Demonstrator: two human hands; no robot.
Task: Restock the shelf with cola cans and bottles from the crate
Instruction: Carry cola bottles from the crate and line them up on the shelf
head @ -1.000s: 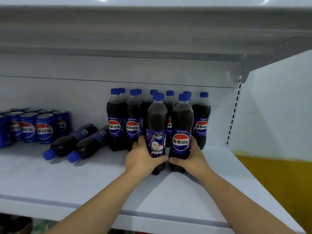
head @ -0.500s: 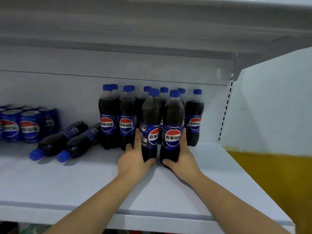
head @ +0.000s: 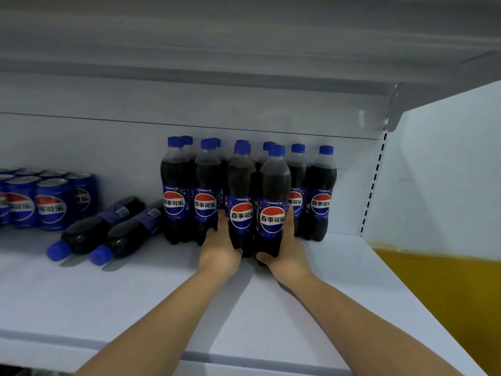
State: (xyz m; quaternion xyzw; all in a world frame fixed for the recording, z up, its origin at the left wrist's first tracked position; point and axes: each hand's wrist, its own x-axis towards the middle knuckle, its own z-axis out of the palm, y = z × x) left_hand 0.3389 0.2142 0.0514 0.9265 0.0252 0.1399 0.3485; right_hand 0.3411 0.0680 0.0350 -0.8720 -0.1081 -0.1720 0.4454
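Two upright cola bottles stand at the front of a cluster on the white shelf (head: 135, 299). My left hand (head: 219, 246) grips the left front bottle (head: 240, 196) low on its left side. My right hand (head: 287, 251) grips the right front bottle (head: 273, 196) low on its right side, thumb under its base edge. Both bottles show their round red-white-blue labels forward and touch the shelf. Behind them stand several more blue-capped bottles (head: 321, 191). The crate is out of view.
Two bottles (head: 108, 226) lie on their sides left of the cluster, caps toward me. Several blue cola cans (head: 51, 204) stand at the far left. An upper shelf (head: 244, 63) hangs overhead. A white side panel (head: 439, 172) and yellow wall (head: 439, 294) are at right.
Both hands have pushed the two front bottles back against the standing cluster. The left bottle has turned so its round logo now faces me.
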